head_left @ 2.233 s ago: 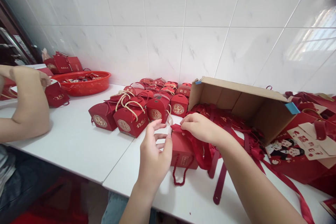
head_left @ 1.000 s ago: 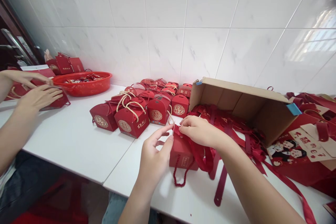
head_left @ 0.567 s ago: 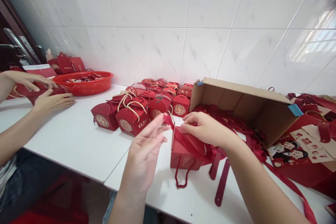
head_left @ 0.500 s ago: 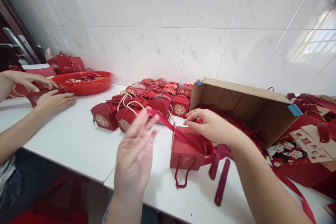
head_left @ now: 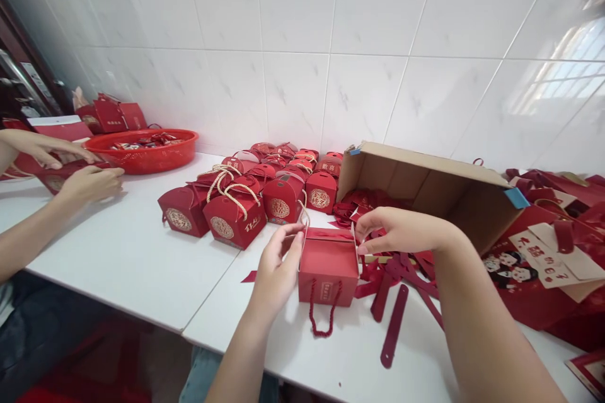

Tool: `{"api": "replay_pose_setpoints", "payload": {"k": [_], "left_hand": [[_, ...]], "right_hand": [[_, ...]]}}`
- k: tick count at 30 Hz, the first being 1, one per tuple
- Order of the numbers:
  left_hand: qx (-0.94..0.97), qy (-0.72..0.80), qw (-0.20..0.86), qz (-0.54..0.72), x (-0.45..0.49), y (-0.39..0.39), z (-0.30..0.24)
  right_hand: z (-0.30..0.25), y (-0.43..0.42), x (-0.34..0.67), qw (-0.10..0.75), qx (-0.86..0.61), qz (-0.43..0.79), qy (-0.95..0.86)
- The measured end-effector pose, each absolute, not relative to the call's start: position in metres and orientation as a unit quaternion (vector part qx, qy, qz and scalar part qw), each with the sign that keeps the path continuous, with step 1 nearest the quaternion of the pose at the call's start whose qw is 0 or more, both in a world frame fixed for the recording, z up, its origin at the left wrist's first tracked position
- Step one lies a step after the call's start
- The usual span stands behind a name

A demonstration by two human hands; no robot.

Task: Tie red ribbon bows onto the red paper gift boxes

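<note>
A small red gift box with a red rope handle stands on the white table in front of me. My left hand pinches the box's upper left edge, fingers closed on it. My right hand pinches the upper right edge. A red ribbon lies across the open top between both hands. A short ribbon end rests on the table left of my left hand.
Several finished red boxes stand behind. An open cardboard carton lies on its side, red ribbons spilling out. Red cards lie at right. At left another person's hands fold red card near a red basket.
My left hand pulled a ribbon up and out to the left, then came back down to the box's left edge. My right hand moved to the right edge. The ribbon now lies across the top.
</note>
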State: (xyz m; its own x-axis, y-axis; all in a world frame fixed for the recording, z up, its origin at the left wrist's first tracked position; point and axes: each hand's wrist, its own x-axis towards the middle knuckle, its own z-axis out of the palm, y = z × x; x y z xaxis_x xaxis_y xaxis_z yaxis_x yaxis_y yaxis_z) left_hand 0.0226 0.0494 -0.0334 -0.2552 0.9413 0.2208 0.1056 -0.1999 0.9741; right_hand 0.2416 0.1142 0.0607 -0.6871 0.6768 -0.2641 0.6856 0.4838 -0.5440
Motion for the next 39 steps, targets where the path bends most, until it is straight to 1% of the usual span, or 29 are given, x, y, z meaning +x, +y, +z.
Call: {"api": "replay_pose_setpoints", "payload": {"k": [3, 5, 8, 11, 14, 17, 23, 27, 33, 36, 39], "left_hand": [[0.473, 0.523, 0.391, 0.592, 0.025, 0.049, -0.031], [0.466, 0.512, 0.413, 0.592, 0.022, 0.048, -0.029], [0.465, 0.508, 0.445, 0.572, 0.014, 0.047, -0.028], [0.450, 0.515, 0.473, 0.556, 0.009, 0.047, -0.030], [0.426, 0.512, 0.495, 0.558, 0.008, 0.048, -0.033], [0.417, 0.502, 0.501, 0.568, 0.007, 0.048, -0.035], [0.407, 0.505, 0.488, 0.585, 0.008, 0.052, -0.038], [0.401, 0.504, 0.481, 0.595, 0.009, 0.052, -0.037], [0.388, 0.508, 0.467, 0.611, 0.010, 0.049, -0.034], [0.387, 0.508, 0.465, 0.613, 0.010, 0.048, -0.032], [0.388, 0.506, 0.462, 0.616, 0.010, 0.049, -0.032]], "right_hand": [[0.054, 0.120, 0.236, 0.000, 0.384, -0.363, 0.849], [0.050, 0.123, 0.235, -0.007, 0.371, -0.371, 0.851], [0.044, 0.126, 0.236, -0.041, 0.363, -0.392, 0.844], [0.042, 0.127, 0.238, -0.081, 0.358, -0.457, 0.811], [0.045, 0.125, 0.239, -0.079, 0.350, -0.490, 0.794], [0.050, 0.123, 0.241, -0.065, 0.359, -0.483, 0.796], [0.051, 0.124, 0.243, -0.074, 0.383, -0.478, 0.787], [0.054, 0.122, 0.243, -0.066, 0.373, -0.472, 0.796], [0.057, 0.114, 0.243, -0.087, 0.365, -0.403, 0.835], [0.056, 0.113, 0.242, -0.079, 0.355, -0.408, 0.837], [0.056, 0.113, 0.242, -0.078, 0.375, -0.405, 0.830]]}}
